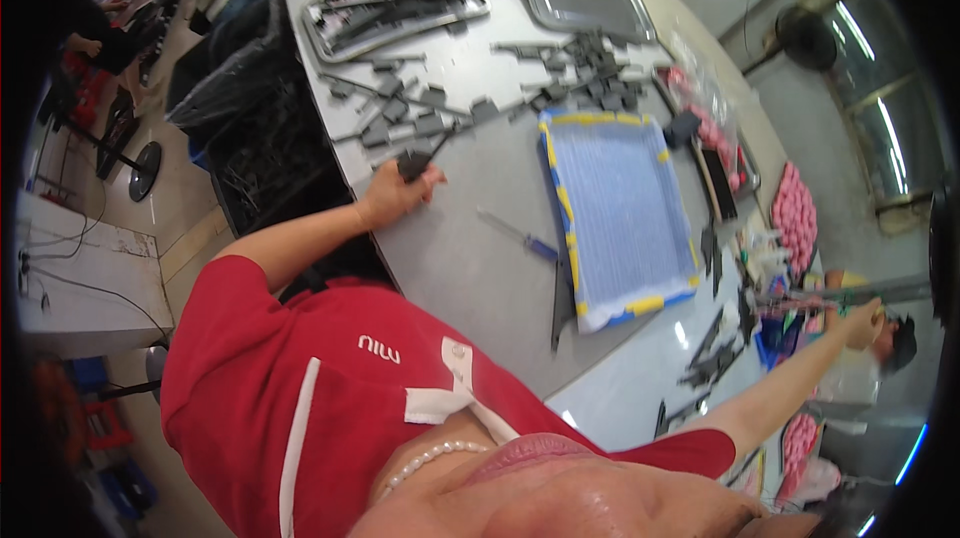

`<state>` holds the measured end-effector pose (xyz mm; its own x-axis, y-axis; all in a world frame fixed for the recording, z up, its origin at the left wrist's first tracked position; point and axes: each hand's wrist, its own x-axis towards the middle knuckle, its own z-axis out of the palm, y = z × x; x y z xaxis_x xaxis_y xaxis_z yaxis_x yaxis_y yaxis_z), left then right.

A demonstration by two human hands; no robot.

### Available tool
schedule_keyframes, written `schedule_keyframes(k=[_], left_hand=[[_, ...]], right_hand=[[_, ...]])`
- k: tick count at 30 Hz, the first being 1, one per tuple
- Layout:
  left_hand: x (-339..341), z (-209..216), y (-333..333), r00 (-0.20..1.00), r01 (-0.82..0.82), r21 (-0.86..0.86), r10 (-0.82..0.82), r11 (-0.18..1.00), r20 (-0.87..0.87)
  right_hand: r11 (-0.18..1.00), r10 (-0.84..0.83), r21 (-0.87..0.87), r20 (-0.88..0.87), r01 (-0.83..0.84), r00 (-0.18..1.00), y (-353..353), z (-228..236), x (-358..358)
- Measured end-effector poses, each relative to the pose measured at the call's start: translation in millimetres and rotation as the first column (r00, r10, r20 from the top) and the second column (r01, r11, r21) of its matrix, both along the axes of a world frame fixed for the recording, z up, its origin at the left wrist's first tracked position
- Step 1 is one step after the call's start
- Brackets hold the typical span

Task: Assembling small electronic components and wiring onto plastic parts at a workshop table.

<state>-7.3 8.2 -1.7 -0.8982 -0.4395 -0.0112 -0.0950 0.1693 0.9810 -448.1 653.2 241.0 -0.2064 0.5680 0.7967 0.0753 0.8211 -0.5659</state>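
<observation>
Black part (412,166) pinched in my left hand (400,195), fingers curled, over the grey table (455,258); my right hand (862,324) is stretched out, finger state I can't tell. Blue tray (630,213) nearby, fan (806,38) by the wall.

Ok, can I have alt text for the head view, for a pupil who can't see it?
The left grip of someone in a red shirt holds a dark part at a grey table; the right grip is stretched out to the right. A screwdriver and a yellow-edged blue tray lie between them, with scattered dark pieces beyond.
</observation>
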Motion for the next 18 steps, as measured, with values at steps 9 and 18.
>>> schedule_keyframes(k=[9, 18], left_hand=[[-1.1, 0.9, 1.7, 0.999, 0.001, -0.077, -0.004, 0.997, -0.042], [14.2, 6.5, 7.9, 0.993, 0.029, -0.12, -0.042, 0.992, -0.11]], right_hand=[[0.51, 0.747, -0.277, -0.326, -0.814, 0.579, -112.9, -4.6, 96.7], [-0.349, 0.937, -0.473, -0.194, -0.809, -0.29, -307.9, -21.9, 262.8]])
